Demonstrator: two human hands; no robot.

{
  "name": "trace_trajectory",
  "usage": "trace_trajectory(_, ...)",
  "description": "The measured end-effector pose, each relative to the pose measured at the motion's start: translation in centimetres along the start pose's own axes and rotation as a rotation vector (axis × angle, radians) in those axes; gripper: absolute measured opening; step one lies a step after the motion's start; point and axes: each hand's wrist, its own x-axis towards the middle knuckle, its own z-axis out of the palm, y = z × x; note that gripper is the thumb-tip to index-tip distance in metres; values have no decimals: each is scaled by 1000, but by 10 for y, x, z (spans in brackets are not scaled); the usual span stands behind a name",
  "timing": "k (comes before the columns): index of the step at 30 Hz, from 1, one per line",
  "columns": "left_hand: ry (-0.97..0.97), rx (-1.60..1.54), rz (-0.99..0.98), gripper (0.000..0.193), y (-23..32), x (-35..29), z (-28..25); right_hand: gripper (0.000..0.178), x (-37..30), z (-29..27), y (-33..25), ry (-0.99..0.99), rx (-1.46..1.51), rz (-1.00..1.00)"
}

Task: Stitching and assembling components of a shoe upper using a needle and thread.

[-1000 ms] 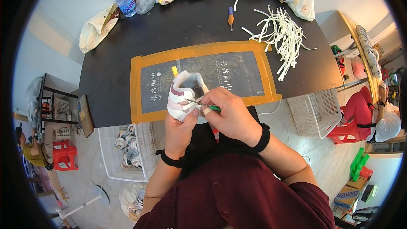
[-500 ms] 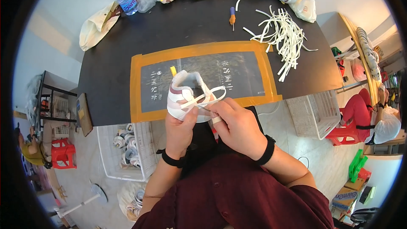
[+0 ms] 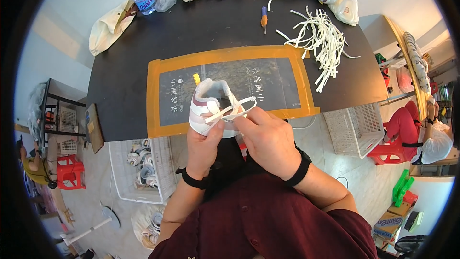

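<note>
Shoe [image 3: 198, 109], pale: left hand [image 3: 204, 145] gripped its side, apparently to steady it; right hand [image 3: 271, 138] sat beside white lace [image 3: 220, 114], fingers bunched, exact hold hidden.

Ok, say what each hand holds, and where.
The left hand holds the shoe by its near side. The right hand is by the white lace; its exact hold cannot be told.

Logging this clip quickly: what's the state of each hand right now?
Left hand: closed, holding the shoe.
Right hand: curled near the white lace; whether it grips anything cannot be told.
</note>
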Motion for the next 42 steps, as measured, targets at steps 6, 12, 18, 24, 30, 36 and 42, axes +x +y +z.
trace_trajectory(6, -14, 81, -13, 30, 3, 2, -3, 15, 7, 2, 2, 29, -48, -116)
trace_trajectory(12, -208, 500, 80, 33, 23, 2, -18, 14, 8, 4, 8, -49, 52, -53)
trace_trajectory(18, -207, 921, 450, 31, 29, 13, -28, 12, 11, 10, 7, -72, 183, -34)
trace_trajectory(24, -118, 581, -89, 29, 34, 20, -17, 11, 26, 7, 7, -98, 62, -96)
trace_trajectory(30, -176, 938, 543, 32, 34, 45, -17, 12, 44, 7, 17, -157, 60, -127)
trace_trajectory(36, -85, 880, 325, 39, 29, 46, -18, 13, 48, 12, 12, -85, 96, -69)
trace_trajectory(42, 10, 807, 238, 33, 11, 38, -24, 13, 52, 20, 6, -159, -109, -298)
